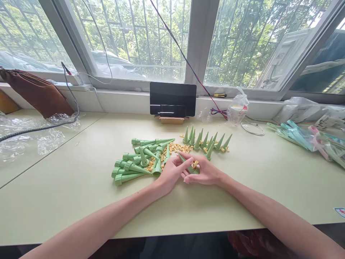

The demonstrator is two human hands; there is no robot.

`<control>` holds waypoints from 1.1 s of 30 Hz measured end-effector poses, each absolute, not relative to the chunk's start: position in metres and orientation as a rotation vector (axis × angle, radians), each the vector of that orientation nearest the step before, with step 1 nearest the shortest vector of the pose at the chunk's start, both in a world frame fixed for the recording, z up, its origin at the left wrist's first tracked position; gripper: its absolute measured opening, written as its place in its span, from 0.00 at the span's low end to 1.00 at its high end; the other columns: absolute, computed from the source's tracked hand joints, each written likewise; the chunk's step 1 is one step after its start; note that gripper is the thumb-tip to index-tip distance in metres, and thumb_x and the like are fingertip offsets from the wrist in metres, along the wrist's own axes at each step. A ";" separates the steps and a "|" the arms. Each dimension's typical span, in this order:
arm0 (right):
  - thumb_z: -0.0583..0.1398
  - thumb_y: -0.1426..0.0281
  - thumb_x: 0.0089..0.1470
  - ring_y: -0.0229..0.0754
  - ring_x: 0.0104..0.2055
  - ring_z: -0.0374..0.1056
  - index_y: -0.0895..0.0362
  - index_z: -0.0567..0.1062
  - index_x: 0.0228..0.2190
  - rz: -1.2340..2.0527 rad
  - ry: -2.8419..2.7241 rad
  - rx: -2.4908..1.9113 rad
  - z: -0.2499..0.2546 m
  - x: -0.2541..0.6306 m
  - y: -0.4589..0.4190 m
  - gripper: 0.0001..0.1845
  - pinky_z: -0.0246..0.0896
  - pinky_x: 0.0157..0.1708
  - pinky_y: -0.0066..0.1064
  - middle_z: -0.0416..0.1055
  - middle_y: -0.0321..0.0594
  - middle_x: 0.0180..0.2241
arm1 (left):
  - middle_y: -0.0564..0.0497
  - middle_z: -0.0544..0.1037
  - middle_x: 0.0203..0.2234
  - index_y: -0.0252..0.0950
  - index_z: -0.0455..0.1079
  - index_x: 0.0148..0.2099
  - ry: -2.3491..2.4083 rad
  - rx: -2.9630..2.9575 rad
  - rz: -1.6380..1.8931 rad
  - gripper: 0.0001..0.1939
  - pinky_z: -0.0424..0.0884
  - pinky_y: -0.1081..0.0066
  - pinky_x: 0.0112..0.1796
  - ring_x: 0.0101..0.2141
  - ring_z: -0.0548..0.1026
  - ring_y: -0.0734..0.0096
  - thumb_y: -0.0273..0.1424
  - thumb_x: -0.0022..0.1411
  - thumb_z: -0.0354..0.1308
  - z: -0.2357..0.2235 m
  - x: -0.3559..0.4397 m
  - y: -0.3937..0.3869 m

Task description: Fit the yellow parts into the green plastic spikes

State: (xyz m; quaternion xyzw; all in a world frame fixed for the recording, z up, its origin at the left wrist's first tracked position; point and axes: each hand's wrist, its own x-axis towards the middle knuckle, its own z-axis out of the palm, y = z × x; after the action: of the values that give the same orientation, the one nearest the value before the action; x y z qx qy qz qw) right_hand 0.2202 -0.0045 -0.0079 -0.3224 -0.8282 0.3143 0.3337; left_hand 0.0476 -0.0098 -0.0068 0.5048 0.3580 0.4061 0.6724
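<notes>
Green spikes (129,178), tan-yellow fittings (178,147), pale yellow-green table (67,187), black screen (172,93), brown pouch (40,93)

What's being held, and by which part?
A green plastic spike: right hand around its wide end, left hand at its side, near a yellow fitting. Exact finger contacts are partly hidden.

2 hands: left hand (170,173), right hand (207,172). 1 held green cone (192,169), 1 yellow fitting (195,164) by it. Right-cluster green cones (197,144): about 10, overlapping. Left-pile green cones (126,178): dozen-plus, partly hidden. Loose yellow fittings (178,146): dozens, exact count unclear. 1 tablet (172,95).
</notes>
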 end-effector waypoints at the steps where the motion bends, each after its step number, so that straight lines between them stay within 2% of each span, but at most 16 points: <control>1: 0.69 0.59 0.50 0.54 0.50 0.70 0.57 0.64 0.63 0.821 -2.165 -0.834 -0.008 0.220 -0.005 0.42 0.68 0.47 0.41 0.74 0.49 0.52 | 0.56 0.74 0.14 0.32 0.73 0.34 0.808 1.133 0.916 0.18 0.68 0.80 0.19 0.15 0.72 0.78 0.43 0.56 0.67 -0.007 0.048 -0.010; 7: 0.67 0.58 0.52 0.53 0.49 0.70 0.56 0.66 0.62 0.822 -2.153 -0.810 -0.008 0.221 -0.004 0.39 0.69 0.42 0.39 0.73 0.50 0.53 | 0.55 0.73 0.12 0.32 0.73 0.32 0.776 1.120 0.928 0.17 0.68 0.79 0.18 0.13 0.71 0.77 0.43 0.57 0.67 -0.008 0.049 -0.010; 12: 0.65 0.59 0.53 0.47 0.42 0.69 0.57 0.66 0.61 0.836 -2.137 -0.823 -0.011 0.222 -0.003 0.37 0.67 0.33 0.33 0.74 0.48 0.49 | 0.57 0.72 0.12 0.33 0.69 0.27 0.769 1.091 1.005 0.17 0.68 0.79 0.17 0.12 0.70 0.78 0.41 0.57 0.67 -0.010 0.050 -0.010; 16: 0.65 0.59 0.53 0.40 0.33 0.66 0.56 0.63 0.62 0.831 -2.115 -0.858 -0.011 0.221 -0.002 0.38 0.64 0.27 0.29 0.72 0.48 0.51 | 0.56 0.74 0.18 0.33 0.69 0.26 0.741 1.095 1.064 0.18 0.69 0.78 0.16 0.13 0.71 0.79 0.40 0.57 0.67 -0.009 0.050 -0.011; 20: 0.67 0.58 0.51 0.34 0.26 0.60 0.54 0.62 0.62 0.826 -2.106 -0.875 -0.011 0.221 -0.002 0.41 0.61 0.23 0.27 0.73 0.45 0.47 | 0.53 0.78 0.24 0.32 0.72 0.30 0.803 1.192 1.122 0.16 0.68 0.77 0.15 0.14 0.72 0.78 0.41 0.59 0.65 -0.007 0.049 -0.013; 23: 0.69 0.59 0.49 0.35 0.27 0.61 0.54 0.61 0.62 0.861 -2.108 -0.880 -0.011 0.220 -0.002 0.43 0.58 0.21 0.25 0.72 0.45 0.45 | 0.54 0.75 0.19 0.32 0.72 0.31 0.875 1.249 1.189 0.15 0.68 0.76 0.15 0.13 0.71 0.76 0.41 0.59 0.65 -0.005 0.048 -0.014; 26: 0.70 0.61 0.48 0.34 0.28 0.61 0.53 0.61 0.62 0.886 -2.119 -0.877 -0.011 0.219 -0.003 0.43 0.58 0.20 0.25 0.72 0.45 0.48 | 0.56 0.72 0.15 0.33 0.71 0.29 0.918 1.322 1.238 0.14 0.68 0.76 0.15 0.13 0.70 0.76 0.39 0.59 0.64 -0.003 0.048 -0.015; 29: 0.69 0.62 0.48 0.33 0.26 0.59 0.52 0.61 0.62 0.897 -2.123 -0.866 -0.011 0.218 -0.003 0.43 0.59 0.20 0.25 0.71 0.45 0.51 | 0.55 0.73 0.16 0.34 0.71 0.28 0.940 1.417 1.278 0.14 0.67 0.77 0.15 0.13 0.71 0.76 0.38 0.60 0.62 -0.005 0.048 -0.017; 33: 0.70 0.62 0.47 0.33 0.27 0.61 0.52 0.61 0.61 0.875 -2.121 -0.874 -0.012 0.216 -0.003 0.44 0.60 0.22 0.26 0.72 0.44 0.49 | 0.54 0.74 0.20 0.34 0.72 0.28 0.983 1.574 1.327 0.12 0.68 0.77 0.17 0.16 0.72 0.76 0.36 0.61 0.61 -0.007 0.047 -0.018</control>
State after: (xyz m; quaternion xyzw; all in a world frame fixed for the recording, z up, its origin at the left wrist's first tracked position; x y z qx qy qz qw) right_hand 0.2165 -0.0031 -0.0122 -0.3353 -0.8134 0.3358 0.3366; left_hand 0.0472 -0.0184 -0.0074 0.6270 0.3917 0.5285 0.4172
